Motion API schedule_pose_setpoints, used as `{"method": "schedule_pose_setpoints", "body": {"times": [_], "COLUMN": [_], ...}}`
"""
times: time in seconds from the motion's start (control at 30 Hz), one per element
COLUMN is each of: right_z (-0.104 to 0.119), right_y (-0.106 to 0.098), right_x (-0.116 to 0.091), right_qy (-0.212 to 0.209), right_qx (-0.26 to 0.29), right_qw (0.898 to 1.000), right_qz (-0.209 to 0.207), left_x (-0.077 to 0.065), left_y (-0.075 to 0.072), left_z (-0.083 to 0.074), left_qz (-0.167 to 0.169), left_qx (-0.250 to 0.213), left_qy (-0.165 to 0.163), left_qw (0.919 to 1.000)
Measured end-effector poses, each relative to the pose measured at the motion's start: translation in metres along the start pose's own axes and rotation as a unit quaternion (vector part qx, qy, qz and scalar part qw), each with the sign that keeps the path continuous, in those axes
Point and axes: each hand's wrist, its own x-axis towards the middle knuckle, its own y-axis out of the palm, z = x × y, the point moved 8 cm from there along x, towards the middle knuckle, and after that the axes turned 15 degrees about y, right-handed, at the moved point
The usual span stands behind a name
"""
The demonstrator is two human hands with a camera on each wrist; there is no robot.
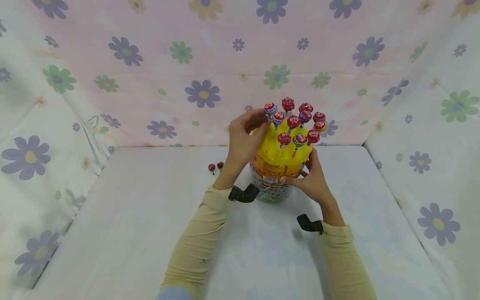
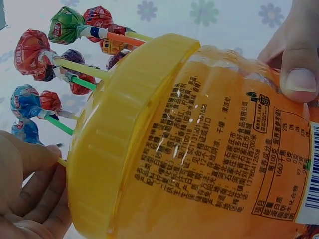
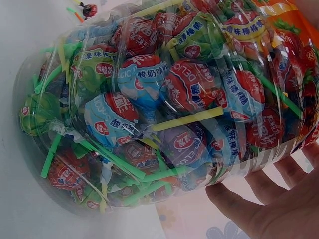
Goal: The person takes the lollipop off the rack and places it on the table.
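A clear plastic jar [image 1: 273, 192] full of wrapped lollipops stands on the table, with an orange label [image 2: 209, 149] round its upper part. Its yellow lid [image 1: 273, 152] carries several lollipops stuck upright by their sticks. At the lid's left edge, my left hand [image 1: 243, 139] pinches the stick of a blue-and-red lollipop [image 1: 270, 108]; the left wrist view shows thumb and finger on that stick against the lid. My right hand [image 1: 315, 179] grips the jar's right side, thumb on the front of the label. Several of its fingers [image 3: 264, 186] lie along the jar wall.
Two loose lollipops [image 1: 211, 167] lie on the white table [image 1: 131, 216], left of the jar and beside my left forearm. Flower-patterned cloth [image 1: 150, 96] hangs behind the table and along both sides.
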Motion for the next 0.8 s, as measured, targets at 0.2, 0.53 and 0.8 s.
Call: {"method": "schedule_pose_setpoints", "body": {"times": [0.2,0.53,0.8], "right_z": [0.000,-0.001,0.000], "right_y": [0.000,0.000,0.000], "right_x": [-0.001,0.000,-0.001], "right_qy": [-0.002,0.003,0.001], "right_qx": [-0.002,-0.001,0.006], "right_qw": [1.000,1.000,1.000], "right_qz": [-0.001,-0.001,0.005], "left_x": [0.003,0.002,-0.005], "left_y": [-0.003,-0.016,-0.031], "left_z": [-0.003,-0.008,-0.005], "left_qz": [-0.029,-0.043,-0.051], "left_qx": [0.008,0.005,0.002], "left_qy": [0.020,0.023,0.025], "left_qw": [0.9994,0.9988,0.9984]}}
